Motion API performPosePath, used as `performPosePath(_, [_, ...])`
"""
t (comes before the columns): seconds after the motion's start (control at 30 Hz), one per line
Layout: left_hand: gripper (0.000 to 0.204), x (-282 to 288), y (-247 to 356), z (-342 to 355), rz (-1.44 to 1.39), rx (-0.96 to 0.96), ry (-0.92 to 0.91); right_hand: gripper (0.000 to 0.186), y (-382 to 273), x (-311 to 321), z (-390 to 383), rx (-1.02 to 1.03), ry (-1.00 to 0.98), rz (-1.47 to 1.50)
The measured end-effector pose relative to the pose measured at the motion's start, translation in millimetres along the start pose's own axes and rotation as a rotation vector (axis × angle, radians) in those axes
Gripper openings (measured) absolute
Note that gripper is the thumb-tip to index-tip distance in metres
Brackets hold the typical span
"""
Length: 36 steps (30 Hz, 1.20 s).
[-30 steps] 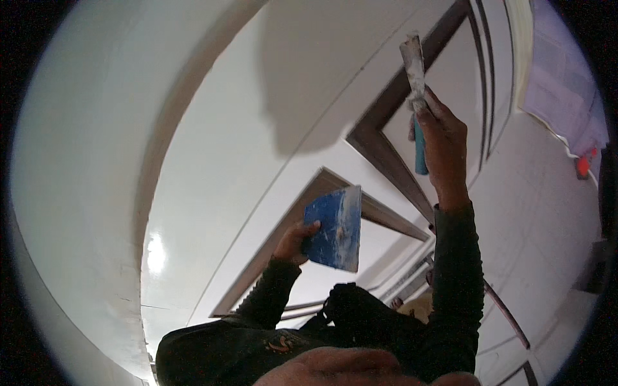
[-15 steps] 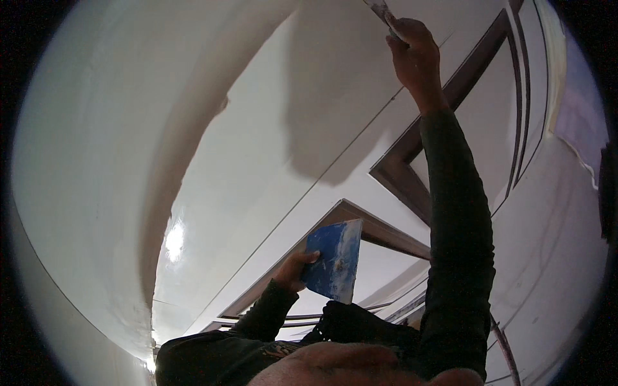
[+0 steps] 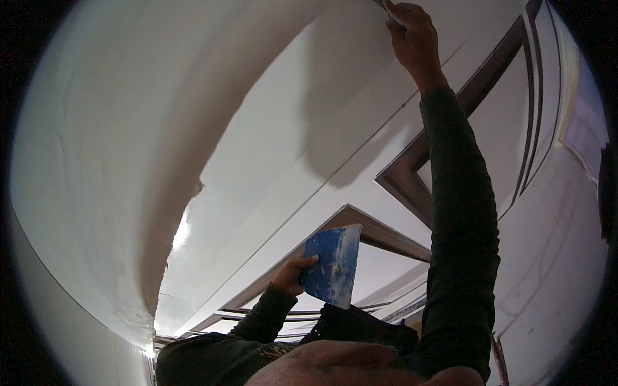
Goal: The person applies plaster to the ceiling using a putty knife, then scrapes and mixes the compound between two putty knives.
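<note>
My right hand (image 3: 415,45) is raised at the far end of a stretched-out arm, with its fingers closed around a putty knife (image 3: 380,3). Only a small bit of that tool shows; the rest runs off the upper edge. Lower down, my left hand (image 3: 296,273) grips the left edge of a flat blue board (image 3: 330,264), its thumb lying on the face. Whitish filler is smeared across the board, thickest along its right edge. Beside the right hand spreads a smooth pale surface (image 3: 270,128), and a soft shadow falls on it.
A pale curved band (image 3: 129,161) with a ragged lower edge runs along the left. Dark brown frame strips (image 3: 405,174) lie behind my right forearm. Lilac sheeting (image 3: 582,122) hangs at the far right. A bright light (image 3: 149,352) glows at the lower left.
My right hand has shifted slightly upward, and more of the putty knife has left the picture. The view has turned a little; my left hand still holds the blue board in nearly the same place.
</note>
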<state>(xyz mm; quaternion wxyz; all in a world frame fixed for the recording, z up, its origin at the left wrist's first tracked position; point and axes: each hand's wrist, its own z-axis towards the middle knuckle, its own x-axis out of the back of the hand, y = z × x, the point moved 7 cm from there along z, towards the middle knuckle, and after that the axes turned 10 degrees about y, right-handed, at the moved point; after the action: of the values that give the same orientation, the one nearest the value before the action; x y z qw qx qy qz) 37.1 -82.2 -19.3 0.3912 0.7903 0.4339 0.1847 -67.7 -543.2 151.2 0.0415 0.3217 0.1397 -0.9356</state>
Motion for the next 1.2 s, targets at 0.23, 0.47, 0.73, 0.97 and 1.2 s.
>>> performPosePath(0.23, [0.056, 3, 0, -2, 0.038, 0.018, 0.005, 0.05, 7, -18, -7, -0.018, -0.07, -0.134])
performPosePath(0.47, [0.056, 3, -1, 0, 0.006, 0.036, 0.003, 0.043, 18, -27, -8, -0.064, -0.111, -0.08])
performPosePath(0.73, [0.055, 1, 1, 1, 0.01, 0.049, -0.033, 0.017, -14, -35, 36, -0.117, -0.521, -0.291])
performPosePath(0.97, [0.062, -19, 11, -9, 0.122, -0.012, -0.097, 0.008, -34, -22, 87, -0.23, -0.689, -0.393])
performPosePath(1.2, [0.052, -13, 10, -10, 0.098, 0.02, -0.053, 0.008, -30, -1, 69, -0.336, -0.527, -0.196])
